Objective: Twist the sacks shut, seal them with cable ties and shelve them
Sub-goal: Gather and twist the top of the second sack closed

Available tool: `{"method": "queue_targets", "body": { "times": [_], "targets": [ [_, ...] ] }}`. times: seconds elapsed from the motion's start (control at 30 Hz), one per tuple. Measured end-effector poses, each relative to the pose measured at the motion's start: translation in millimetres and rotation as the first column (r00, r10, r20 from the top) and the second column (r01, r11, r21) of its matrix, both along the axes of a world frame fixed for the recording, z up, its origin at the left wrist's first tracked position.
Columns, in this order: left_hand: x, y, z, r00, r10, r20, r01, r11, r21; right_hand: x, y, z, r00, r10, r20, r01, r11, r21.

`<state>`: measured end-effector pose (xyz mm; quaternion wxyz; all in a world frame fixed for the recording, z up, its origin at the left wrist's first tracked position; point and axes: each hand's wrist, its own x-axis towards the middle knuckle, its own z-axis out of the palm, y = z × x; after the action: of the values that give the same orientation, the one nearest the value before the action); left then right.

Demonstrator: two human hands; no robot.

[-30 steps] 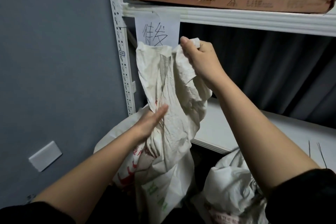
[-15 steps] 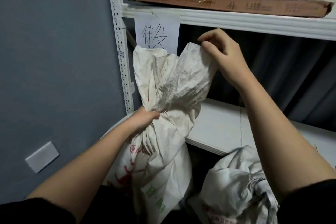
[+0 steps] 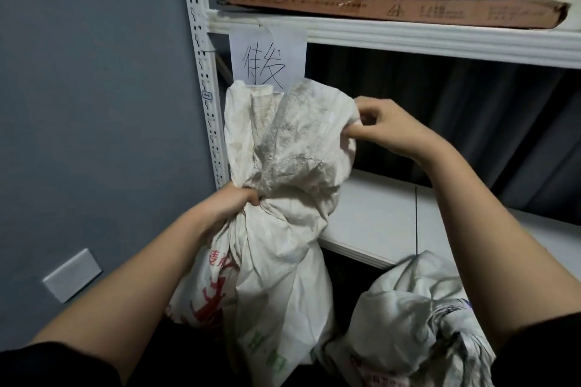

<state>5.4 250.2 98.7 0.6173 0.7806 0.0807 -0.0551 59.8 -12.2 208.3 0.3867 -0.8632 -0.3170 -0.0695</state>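
Sack [image 3: 283,229], grimy white, neck gripped by left hand [image 3: 232,203], mouth pinched by right hand [image 3: 390,129].

We note sack [image 3: 276,261] before shelf upright [image 3: 204,72], left of second sack [image 3: 408,317]. Left hand [image 3: 226,204] at its neck, right hand [image 3: 393,129] at mouth edge. Paper label [image 3: 267,53] behind, under upper shelf [image 3: 440,41]; flat carton [image 3: 408,11] on it.
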Motion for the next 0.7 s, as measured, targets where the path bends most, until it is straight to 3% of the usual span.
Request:
{"method": "queue_targets", "body": {
  "times": [0.17,0.3,0.43,0.57,0.7],
  "targets": [
    [2,-6,-9,0.991,0.104,0.082,-0.097,0.992,-0.081,-15,11,15,0.995,0.087,0.049,-0.099,0.934,0.344],
    [5,-10,-6,0.996,0.036,0.078,-0.026,0.991,-0.133,-38,30,25,0.947,-0.086,0.309,0.014,0.974,0.228],
    [5,-29,-2,0.989,0.106,0.105,-0.102,0.994,-0.049,-67,70,32,0.910,-0.007,0.416,-0.076,0.980,0.183],
    [5,-43,-14,0.976,0.137,0.171,-0.147,0.988,0.050,-71,105,31,0.956,0.081,0.283,-0.200,0.886,0.419],
    [-2,-46,-22,0.979,0.079,0.188,-0.076,0.997,-0.025,-44,109,24,0.994,-0.099,0.042,0.049,0.764,0.644]
  ]
}}
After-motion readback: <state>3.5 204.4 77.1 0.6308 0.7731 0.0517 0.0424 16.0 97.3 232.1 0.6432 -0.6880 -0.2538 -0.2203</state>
